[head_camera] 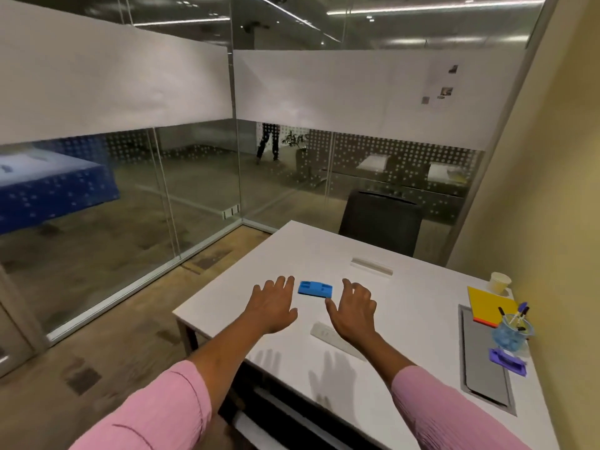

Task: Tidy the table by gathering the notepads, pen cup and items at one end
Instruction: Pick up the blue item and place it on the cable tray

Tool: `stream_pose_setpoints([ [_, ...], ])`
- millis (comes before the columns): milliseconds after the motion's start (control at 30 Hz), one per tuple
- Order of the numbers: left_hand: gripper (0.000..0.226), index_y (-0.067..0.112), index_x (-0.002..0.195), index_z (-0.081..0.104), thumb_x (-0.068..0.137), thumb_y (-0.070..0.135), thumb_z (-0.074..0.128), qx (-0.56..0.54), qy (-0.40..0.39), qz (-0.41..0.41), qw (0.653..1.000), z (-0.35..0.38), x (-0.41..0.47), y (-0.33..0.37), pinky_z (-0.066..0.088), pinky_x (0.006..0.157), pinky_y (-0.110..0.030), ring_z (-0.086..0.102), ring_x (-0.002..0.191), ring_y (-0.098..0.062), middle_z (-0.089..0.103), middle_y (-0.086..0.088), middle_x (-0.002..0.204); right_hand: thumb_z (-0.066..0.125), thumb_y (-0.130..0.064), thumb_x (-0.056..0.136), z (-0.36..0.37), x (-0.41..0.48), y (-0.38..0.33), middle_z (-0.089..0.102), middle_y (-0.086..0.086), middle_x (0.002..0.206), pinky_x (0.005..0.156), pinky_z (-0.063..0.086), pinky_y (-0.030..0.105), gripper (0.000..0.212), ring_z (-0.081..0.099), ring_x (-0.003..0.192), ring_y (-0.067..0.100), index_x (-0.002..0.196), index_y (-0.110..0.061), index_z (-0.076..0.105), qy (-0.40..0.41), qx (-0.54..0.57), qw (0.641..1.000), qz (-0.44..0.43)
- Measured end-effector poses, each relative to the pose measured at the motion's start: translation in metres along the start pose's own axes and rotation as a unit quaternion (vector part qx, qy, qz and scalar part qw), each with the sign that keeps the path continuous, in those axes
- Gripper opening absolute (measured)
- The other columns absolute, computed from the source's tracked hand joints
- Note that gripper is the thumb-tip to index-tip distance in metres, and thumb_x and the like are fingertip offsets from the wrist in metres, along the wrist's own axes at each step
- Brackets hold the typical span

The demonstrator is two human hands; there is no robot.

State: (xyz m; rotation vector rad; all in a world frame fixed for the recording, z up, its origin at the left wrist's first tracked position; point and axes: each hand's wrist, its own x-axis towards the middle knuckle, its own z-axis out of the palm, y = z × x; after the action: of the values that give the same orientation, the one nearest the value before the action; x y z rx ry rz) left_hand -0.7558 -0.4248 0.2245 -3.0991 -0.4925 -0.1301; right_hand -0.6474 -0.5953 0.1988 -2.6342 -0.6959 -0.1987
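A small blue plastic block (315, 289) lies in the middle of the white table (406, 280). My left hand (274, 306) hovers just left of it, fingers spread and holding nothing. My right hand (352, 308) hovers just right of it, fingers loosely bent, thumb close to the block's near corner. At the table's right end are a yellow notepad (485, 305), a blue pen cup (513, 334) with markers, a purple block (506, 362) and a white paper cup (500, 282). A white remote-like bar (328, 336) lies partly under my right wrist.
A grey cable hatch (483, 378) is set into the table's right side and a narrow slot (371, 267) farther back. A black chair (380, 222) stands behind the table. Glass walls lie to the left, a yellow wall (558, 222) to the right.
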Motion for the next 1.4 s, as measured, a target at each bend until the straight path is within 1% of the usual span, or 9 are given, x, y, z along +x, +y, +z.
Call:
stream_pose_setpoints([
  [100, 0.075, 0.015, 0.149, 0.011, 0.090, 0.050, 0.042, 0.001, -0.002, -0.003, 1.000, -0.006, -0.023, -0.041, 0.036, 0.100, -0.053, 0.042, 0.126, -0.034, 0.032, -0.010, 0.149, 0.041, -0.055, 0.092, 0.013, -0.013, -0.049, 0.039, 0.010, 0.142, 0.101, 0.033, 0.044, 0.066, 0.036, 0.127, 0.029, 0.145, -0.019, 0.028, -0.006, 0.005, 1.000, -0.010],
  [300, 0.076, 0.013, 0.150, 0.010, 0.090, 0.049, 0.040, -0.009, -0.008, -0.017, 1.000, 0.000, -0.040, -0.106, 0.034, 0.102, -0.053, 0.039, 0.130, -0.035, 0.029, -0.011, 0.152, 0.038, -0.057, 0.092, 0.048, -0.016, -0.123, 0.039, 0.012, 0.143, 0.102, 0.035, 0.047, 0.067, 0.036, 0.129, 0.031, 0.145, -0.017, 0.028, -0.022, -0.015, 0.999, -0.025],
  [500, 0.076, 0.014, 0.150, 0.010, 0.090, 0.051, 0.040, -0.005, -0.008, -0.007, 1.000, 0.016, -0.025, -0.171, 0.035, 0.103, -0.054, 0.040, 0.131, -0.035, 0.030, -0.011, 0.152, 0.039, -0.056, 0.092, 0.088, 0.008, -0.177, 0.039, 0.015, 0.144, 0.103, 0.034, 0.049, 0.067, 0.035, 0.131, 0.034, 0.144, -0.016, 0.028, -0.038, -0.016, 0.999, -0.031],
  [633, 0.075, 0.016, 0.150, 0.010, 0.091, 0.050, 0.040, 0.006, -0.008, 0.015, 1.000, 0.024, 0.009, -0.211, 0.035, 0.106, -0.051, 0.040, 0.132, -0.033, 0.030, -0.010, 0.153, 0.040, -0.057, 0.091, 0.119, 0.039, -0.208, 0.037, 0.013, 0.147, 0.107, 0.032, 0.050, 0.067, 0.033, 0.134, 0.033, 0.145, -0.018, 0.028, -0.040, -0.009, 0.999, -0.024],
  [800, 0.074, 0.014, 0.151, 0.007, 0.093, 0.048, 0.040, 0.013, -0.032, 0.062, 0.997, 0.030, 0.058, -0.246, 0.032, 0.109, -0.051, 0.036, 0.135, -0.033, 0.026, -0.011, 0.155, 0.039, -0.058, 0.091, 0.155, 0.085, -0.229, 0.035, 0.012, 0.150, 0.108, 0.031, 0.050, 0.068, 0.032, 0.136, 0.031, 0.146, -0.019, 0.027, -0.052, -0.011, 0.998, 0.023],
  [933, 0.074, 0.015, 0.151, 0.006, 0.093, 0.047, 0.038, 0.020, -0.031, 0.085, 0.996, 0.028, 0.107, -0.272, 0.029, 0.109, -0.053, 0.034, 0.136, -0.033, 0.024, -0.010, 0.156, 0.036, -0.059, 0.090, 0.175, 0.126, -0.244, 0.039, 0.012, 0.146, 0.102, 0.035, 0.047, 0.069, 0.036, 0.131, 0.030, 0.145, -0.017, 0.028, -0.038, -0.025, 0.999, 0.029],
  [1133, 0.076, 0.015, 0.151, 0.005, 0.092, 0.049, 0.038, 0.009, -0.028, 0.117, 0.993, 0.038, 0.167, -0.302, 0.031, 0.107, -0.052, 0.037, 0.134, -0.032, 0.027, -0.008, 0.154, 0.036, -0.060, 0.089, 0.194, 0.168, -0.258, 0.041, 0.011, 0.144, 0.098, 0.037, 0.047, 0.071, 0.039, 0.129, 0.030, 0.145, -0.016, 0.028, -0.031, -0.053, 0.996, 0.062],
  [1400, 0.078, 0.015, 0.150, 0.007, 0.088, 0.050, 0.040, -0.002, -0.048, 0.199, 0.979, 0.064, 0.245, -0.335, 0.032, 0.106, -0.052, 0.040, 0.130, -0.033, 0.030, -0.008, 0.151, 0.036, -0.059, 0.090, 0.211, 0.209, -0.258, 0.038, 0.012, 0.144, 0.101, 0.036, 0.049, 0.072, 0.036, 0.130, 0.031, 0.146, -0.015, 0.025, -0.025, -0.079, 0.987, 0.138],
])
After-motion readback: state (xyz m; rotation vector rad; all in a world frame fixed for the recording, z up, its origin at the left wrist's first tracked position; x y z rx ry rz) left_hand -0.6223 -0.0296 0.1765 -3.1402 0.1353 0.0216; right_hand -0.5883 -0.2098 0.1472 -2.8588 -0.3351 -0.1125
